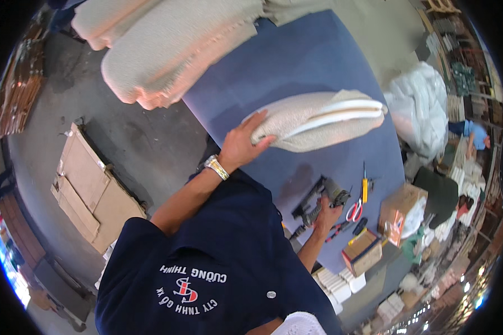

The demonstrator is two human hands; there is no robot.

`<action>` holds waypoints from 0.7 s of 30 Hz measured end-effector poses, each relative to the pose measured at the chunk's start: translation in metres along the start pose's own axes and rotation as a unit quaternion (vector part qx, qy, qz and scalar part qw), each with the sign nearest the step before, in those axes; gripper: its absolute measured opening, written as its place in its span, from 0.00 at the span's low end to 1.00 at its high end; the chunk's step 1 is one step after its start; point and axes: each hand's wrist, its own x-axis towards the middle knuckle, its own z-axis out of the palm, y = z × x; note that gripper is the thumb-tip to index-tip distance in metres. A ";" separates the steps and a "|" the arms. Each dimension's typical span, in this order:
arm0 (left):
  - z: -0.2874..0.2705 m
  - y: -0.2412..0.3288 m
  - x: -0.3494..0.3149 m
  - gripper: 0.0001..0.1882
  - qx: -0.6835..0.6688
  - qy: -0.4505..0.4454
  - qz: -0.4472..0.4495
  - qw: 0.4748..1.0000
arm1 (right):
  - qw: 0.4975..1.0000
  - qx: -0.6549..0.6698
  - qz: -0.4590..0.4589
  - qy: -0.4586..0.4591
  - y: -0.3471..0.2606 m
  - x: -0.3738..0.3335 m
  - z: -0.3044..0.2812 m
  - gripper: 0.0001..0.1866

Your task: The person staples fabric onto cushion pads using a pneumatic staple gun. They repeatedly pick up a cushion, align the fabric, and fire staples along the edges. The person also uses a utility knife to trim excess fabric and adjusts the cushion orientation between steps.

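A beige fabric-covered cushion (302,110) lies on the blue-grey table top (341,61), its long open seam showing white padding (346,106). My left hand (243,144) grips the cushion's left end, the thumb on the near side and the fingers over the top. In my right hand (330,215), near the table's front edge, is a dark pneumatic staple gun (334,191) held by its handle, apart from the cushion. Beside the gun lie red-handled scissors (354,212) and a yellow-handled screwdriver (365,190).
Several large beige upholstered pieces (173,50) rest across the table's far left. Right of the tools stand a small open box (363,253) and a cardboard carton (399,215). A plastic-wrapped bundle (419,109) is beyond the right edge. Flattened cardboard (92,184) lies on the left floor.
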 end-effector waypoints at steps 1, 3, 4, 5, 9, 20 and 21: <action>-0.002 0.006 0.003 0.36 0.002 -0.011 -0.001 1.000 | 0.998 0.063 0.009 -0.024 -0.019 -0.014 0.005 0.23; -0.002 0.000 0.003 0.37 0.011 -0.010 0.006 1.000 | 0.978 0.190 0.013 -0.086 -0.057 -0.040 0.027 0.21; -0.001 -0.004 0.002 0.38 0.012 -0.002 0.014 1.000 | 0.983 0.156 -0.002 -0.096 -0.073 -0.051 0.037 0.21; 0.002 -0.007 0.000 0.39 0.012 0.007 0.022 1.000 | 0.987 0.119 -0.018 -0.105 -0.089 -0.060 0.045 0.20; 0.000 -0.007 -0.004 0.41 0.024 0.007 0.014 1.000 | 0.955 -0.001 -0.108 -0.278 -0.152 -0.073 0.086 0.34; 0.004 -0.017 -0.006 0.45 0.007 -0.012 0.025 1.000 | 0.913 -0.100 -0.203 -0.338 -0.172 -0.064 0.119 0.33; 0.003 -0.017 -0.006 0.46 0.005 -0.015 0.026 1.000 | 0.911 -0.110 -0.207 -0.341 -0.172 -0.063 0.120 0.33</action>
